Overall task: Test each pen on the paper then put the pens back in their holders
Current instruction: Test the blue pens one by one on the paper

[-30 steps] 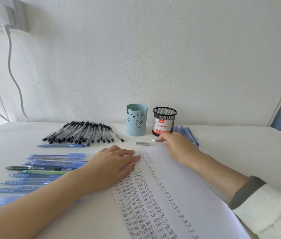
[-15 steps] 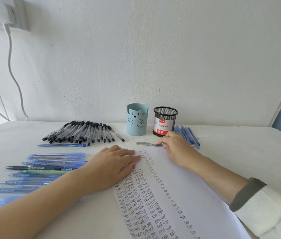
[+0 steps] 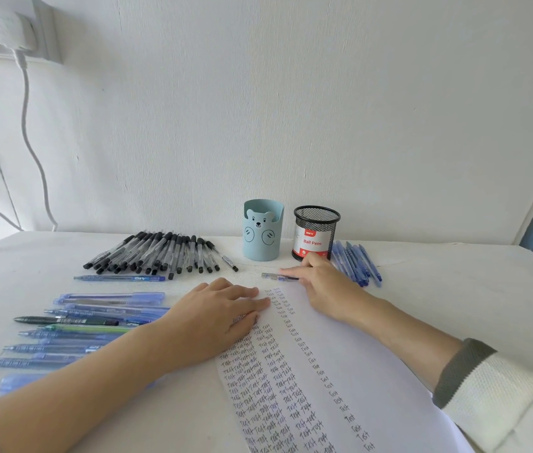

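Pen [image 3: 271, 276]: needs a proper pinch low on the barrel, a clean lift, then a short scribble on blank paper [image 3: 356, 354]. It lies flat just in front of the mesh holder [image 3: 316, 220]. My right hand [image 3: 327, 286] has fingertips [image 3: 292, 273] on the pen's end nearest the holder. Can't tell if they're pinching or just touching. Left hand [image 3: 222, 308] flat, fingers straight, pinning the paper.
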Demonstrator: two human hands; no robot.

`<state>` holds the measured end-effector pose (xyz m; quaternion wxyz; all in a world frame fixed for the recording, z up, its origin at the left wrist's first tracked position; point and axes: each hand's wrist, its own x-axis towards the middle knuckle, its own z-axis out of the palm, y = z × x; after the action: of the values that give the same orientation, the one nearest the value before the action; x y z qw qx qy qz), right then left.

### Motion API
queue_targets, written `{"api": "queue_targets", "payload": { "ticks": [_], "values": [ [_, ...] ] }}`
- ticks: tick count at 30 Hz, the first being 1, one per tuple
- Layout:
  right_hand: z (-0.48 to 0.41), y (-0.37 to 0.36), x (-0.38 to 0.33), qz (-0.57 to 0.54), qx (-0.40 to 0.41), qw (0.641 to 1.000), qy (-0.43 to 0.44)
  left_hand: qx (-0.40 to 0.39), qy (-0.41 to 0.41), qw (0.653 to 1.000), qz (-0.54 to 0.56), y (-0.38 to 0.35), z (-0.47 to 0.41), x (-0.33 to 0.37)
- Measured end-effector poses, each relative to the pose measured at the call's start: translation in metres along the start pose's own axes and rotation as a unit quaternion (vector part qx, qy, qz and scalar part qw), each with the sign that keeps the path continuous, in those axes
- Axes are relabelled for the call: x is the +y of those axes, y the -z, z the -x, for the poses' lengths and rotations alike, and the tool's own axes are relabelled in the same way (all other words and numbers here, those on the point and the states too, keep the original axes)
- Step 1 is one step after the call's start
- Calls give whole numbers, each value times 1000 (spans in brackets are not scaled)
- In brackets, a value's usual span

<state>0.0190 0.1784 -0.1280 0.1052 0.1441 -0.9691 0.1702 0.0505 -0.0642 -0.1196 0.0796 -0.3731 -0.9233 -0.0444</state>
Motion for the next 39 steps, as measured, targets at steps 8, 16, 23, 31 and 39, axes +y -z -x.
{"api": "queue_targets", "payload": {
  "ticks": [8, 16, 23, 31, 39],
  "values": [
    [6, 43, -38, -430, 8, 897, -97, -4, -3, 1000, -4, 1, 0, 1],
    [21, 69, -55, -703, -192, 655, -198, 4, -5, 1000, -9, -2, -1, -2],
    [19, 80, -50, -727, -66, 653, -203, 2, -4, 1000, -6, -2, -1, -1],
    [9, 56, 58, -253, 309, 879, -260, 9, -8, 1000, 1, -3, 0, -2],
    [12, 40, 93, -91, 296, 896, -319, 12, -6, 1000, 1, -4, -2, -5]
  ]
}}
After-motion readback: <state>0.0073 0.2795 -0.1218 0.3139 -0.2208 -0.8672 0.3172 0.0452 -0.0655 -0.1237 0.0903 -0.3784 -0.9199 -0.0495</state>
